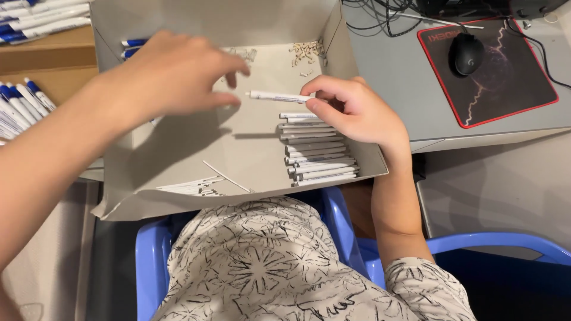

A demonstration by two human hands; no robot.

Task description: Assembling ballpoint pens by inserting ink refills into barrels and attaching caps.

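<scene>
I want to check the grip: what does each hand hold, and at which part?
The right hand pinches a white pen barrel at its right end. The left hand hovers above the cardboard box, apparently holding nothing.

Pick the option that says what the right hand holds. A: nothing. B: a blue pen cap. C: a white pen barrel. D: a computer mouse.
C: the right hand pinches one end of a white pen barrel above the cardboard box, while the mouse sits untouched on its pad.
</scene>
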